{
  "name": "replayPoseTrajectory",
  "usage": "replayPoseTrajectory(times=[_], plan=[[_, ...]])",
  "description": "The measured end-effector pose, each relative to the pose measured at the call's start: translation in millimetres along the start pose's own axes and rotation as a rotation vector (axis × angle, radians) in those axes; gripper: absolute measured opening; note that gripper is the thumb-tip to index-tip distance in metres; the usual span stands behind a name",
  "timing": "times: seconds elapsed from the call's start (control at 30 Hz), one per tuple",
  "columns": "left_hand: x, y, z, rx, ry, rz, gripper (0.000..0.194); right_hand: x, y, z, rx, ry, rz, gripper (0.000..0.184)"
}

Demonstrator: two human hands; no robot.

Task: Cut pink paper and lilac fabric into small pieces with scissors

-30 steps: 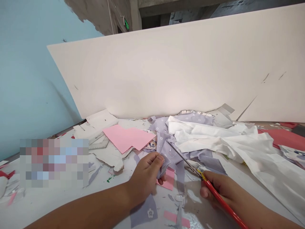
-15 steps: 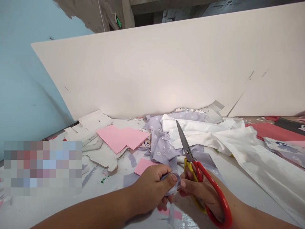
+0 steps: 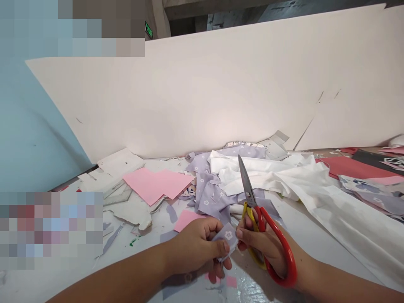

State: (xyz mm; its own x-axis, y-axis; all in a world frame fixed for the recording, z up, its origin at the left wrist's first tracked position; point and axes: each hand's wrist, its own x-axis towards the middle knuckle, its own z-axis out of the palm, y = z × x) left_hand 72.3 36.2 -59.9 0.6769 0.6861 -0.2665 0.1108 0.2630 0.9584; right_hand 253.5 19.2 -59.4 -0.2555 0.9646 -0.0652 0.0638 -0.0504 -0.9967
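Observation:
My left hand (image 3: 202,242) pinches a small piece of lavender fabric (image 3: 227,236) printed with a white flower, thumb on top. Close to its right edge is my right hand (image 3: 263,242), closed around a pair of scissors (image 3: 280,240) with one red and one yellow handle. The metal blades point up and away, closed together. My right thumb and fingertip reach the fabric's edge; whether they grip it is hard to tell. Beyond the hands lie a crumpled lavender flowered cloth (image 3: 210,195) and a long white cloth (image 3: 284,176).
Pink paper pieces (image 3: 158,183) and torn white card (image 3: 129,212) lie left of centre. Red sheets (image 3: 353,170) and flowered fabric pieces (image 3: 372,191) are at the right. A tall white board (image 3: 202,101) stands behind the table, beside a blue wall (image 3: 34,126). Blurred patches hide parts of the left.
The small lavender piece has turned so its flower print now faces up. My right hand and the scissors have shifted slightly, and the view has moved a little to the right.

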Motion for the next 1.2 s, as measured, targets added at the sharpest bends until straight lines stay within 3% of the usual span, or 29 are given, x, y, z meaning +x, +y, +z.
replayPoseTrajectory(times=[0.2,0.33,0.53,0.63,0.7,0.8,0.97,1.1,1.2], plan=[[-1.5,7.5,1.3,-0.003,-0.029,-0.055,0.025,0.5,-10.5,6.7,-0.210,-0.031,-0.002,0.014],[-1.7,4.4,3.6,0.005,0.010,-0.052,0.026,-1.2,-13.5,9.5,-0.157,-0.008,0.001,0.014],[-1.1,-0.8,7.5,-0.036,0.128,0.006,0.028,1.8,-0.9,3.8,0.079,0.019,-0.005,0.031],[0.2,-0.1,6.3,-0.039,0.235,0.128,0.029,3.8,5.6,0.3,0.191,0.040,-0.047,0.041],[1.6,-0.1,4.3,-0.061,0.315,0.203,0.030,4.7,8.5,-2.0,0.186,0.072,-0.093,0.041],[3.6,-1.1,1.5,-0.090,0.390,0.193,0.033,5.7,9.9,-4.7,0.131,0.048,-0.107,0.037],[3.5,-1.7,5.5,-0.070,0.329,0.227,0.032,4.7,5.5,-1.6,0.057,-0.019,-0.034,0.024],[2.0,-2.6,14.2,-0.030,0.241,0.248,0.030,-0.2,-3.7,7.5,0.069,-0.059,0.005,0.026],[1.2,-4.8,17.8,-0.036,0.199,0.195,0.031,-2.6,-9.5,12.1,0.021,-0.005,0.025,0.028]])
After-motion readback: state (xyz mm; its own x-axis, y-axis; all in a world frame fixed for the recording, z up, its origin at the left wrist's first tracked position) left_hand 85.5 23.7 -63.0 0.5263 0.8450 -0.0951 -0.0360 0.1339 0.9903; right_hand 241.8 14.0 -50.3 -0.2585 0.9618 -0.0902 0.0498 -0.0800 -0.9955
